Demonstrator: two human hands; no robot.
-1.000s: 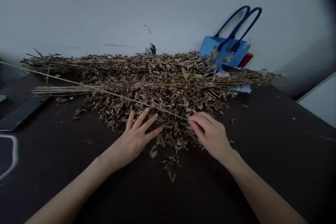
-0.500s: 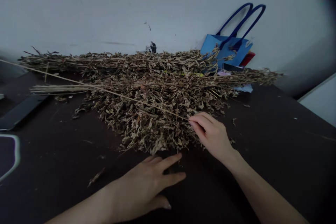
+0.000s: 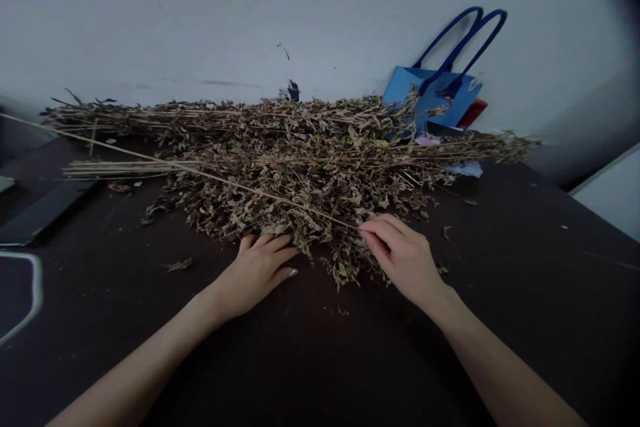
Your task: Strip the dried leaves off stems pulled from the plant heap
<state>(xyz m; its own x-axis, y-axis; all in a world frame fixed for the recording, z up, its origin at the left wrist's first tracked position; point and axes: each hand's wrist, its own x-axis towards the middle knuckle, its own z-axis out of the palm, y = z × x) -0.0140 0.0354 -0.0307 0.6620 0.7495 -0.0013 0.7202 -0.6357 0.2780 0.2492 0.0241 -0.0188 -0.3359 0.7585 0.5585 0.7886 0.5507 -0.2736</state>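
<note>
A heap of dried leafy plants (image 3: pixel 280 180) lies across the dark table. My right hand (image 3: pixel 400 250), at the heap's front right edge, pinches the end of a long thin dried stalk (image 3: pixel 235 185). The stalk slants over the heap and runs out at the left edge of the view. My left hand (image 3: pixel 255 273) rests at the heap's front left edge, palm down, its fingers spread and touching the loose dry leaves. Its fingertips are partly covered by the leaves. A bundle of bare stalk ends (image 3: pixel 125 168) sticks out of the heap on the left.
A blue bag (image 3: pixel 435 97) with dark blue handles leans on the wall (image 3: pixel 200 20) at the back right. On the left lie a flat dark object (image 3: pixel 47 213) and a dark pad with a pale rim (image 3: pixel 36 287). Leaf crumbs dot the table (image 3: pixel 320 360).
My left hand has moved forward and left, from the table's front onto the heap's edge. Leaves at the front have shifted back. My right hand keeps its pinch on the stalk, barely moved.
</note>
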